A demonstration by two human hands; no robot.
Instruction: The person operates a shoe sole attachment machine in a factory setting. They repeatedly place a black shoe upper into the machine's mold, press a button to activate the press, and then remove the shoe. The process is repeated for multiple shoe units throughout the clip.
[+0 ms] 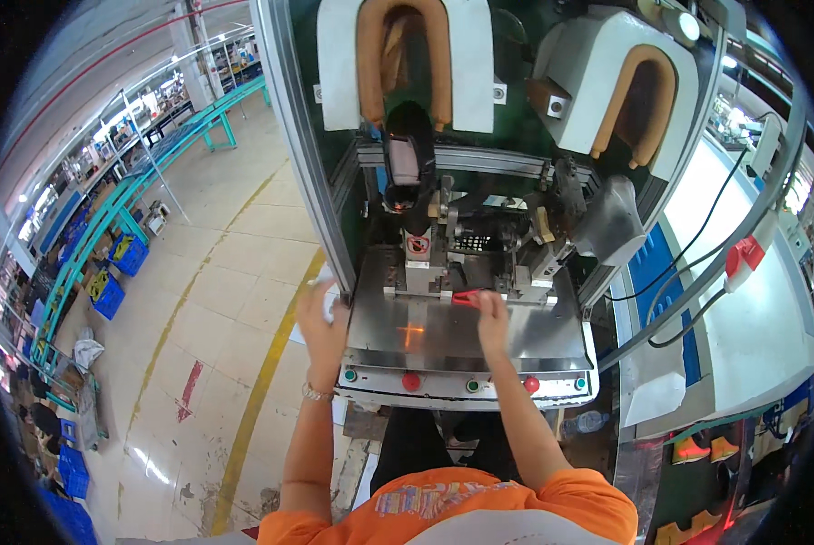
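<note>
Right hand [491,313] pinches a small red tool [466,297] on the machine's steel plate [443,336], light and stiff by its look, best held mid-handle; left hand [320,318] loosely curled around white paper [329,292]

A tool [466,298] is pinched in the right hand [491,318] on the machine plate [425,336]. The shoe [409,163] is clamped behind it; the left hand [320,318] is raised at the plate's left edge.

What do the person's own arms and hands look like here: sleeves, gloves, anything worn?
Both forearms are bare below short orange sleeves. The left hand and right hand wear no gloves. A metal-coloured wristband circles the left wrist, and nothing shows on the right wrist.
</note>
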